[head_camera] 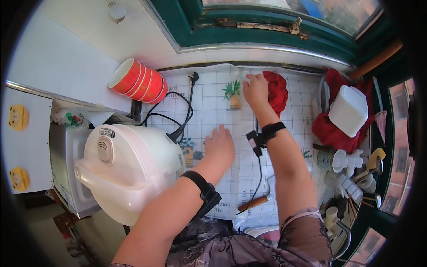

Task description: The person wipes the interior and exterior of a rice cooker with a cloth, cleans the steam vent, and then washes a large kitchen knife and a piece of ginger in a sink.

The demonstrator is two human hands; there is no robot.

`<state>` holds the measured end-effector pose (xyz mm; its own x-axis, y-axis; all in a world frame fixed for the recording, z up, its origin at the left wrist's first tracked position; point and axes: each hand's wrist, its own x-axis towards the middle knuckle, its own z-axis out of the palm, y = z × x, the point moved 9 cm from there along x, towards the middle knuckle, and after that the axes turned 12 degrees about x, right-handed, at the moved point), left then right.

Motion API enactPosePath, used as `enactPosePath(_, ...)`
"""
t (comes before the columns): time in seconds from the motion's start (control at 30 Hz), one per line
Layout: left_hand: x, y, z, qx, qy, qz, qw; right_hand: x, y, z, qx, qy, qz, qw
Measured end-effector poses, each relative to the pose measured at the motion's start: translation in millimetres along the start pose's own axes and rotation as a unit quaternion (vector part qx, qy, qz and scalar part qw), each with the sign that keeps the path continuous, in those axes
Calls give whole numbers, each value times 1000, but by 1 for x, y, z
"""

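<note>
My left hand [220, 145] is over the white grid-patterned table cover [213, 115], palm down, holding nothing, its fingers a little apart. To its left stands a pale rice cooker [133, 167], with a black power cord [191, 111] plugged into its back and looped on the cover. My right hand [257, 90] reaches farther, to the back part of the cover. A crumpled red cloth [277, 91] lies against its right side. The hand hides part of the cloth, so a grip on it cannot be made out. Both wrists wear black straps.
Stacked red bowls [140, 81] lie tipped at the back left. A wooden-handled tool [255, 203] rests near the front edge. At right, a white plastic container [348, 110] sits on another red cloth [327, 133], near utensils [373, 170]. A green window frame [233, 36] borders the back.
</note>
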<state>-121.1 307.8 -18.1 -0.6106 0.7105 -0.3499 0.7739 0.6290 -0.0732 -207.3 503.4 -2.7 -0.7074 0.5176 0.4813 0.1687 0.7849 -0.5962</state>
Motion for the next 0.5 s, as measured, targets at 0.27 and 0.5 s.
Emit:
enactPosePath(0.27, 32, -12, 0, -62, -48, -63, 995, 27, 40, 27, 40, 46, 152, 987)
enactPosePath(0.5, 91, -34, -43, -74, 222, -38, 972, 29, 64, 32, 184, -31, 155, 970)
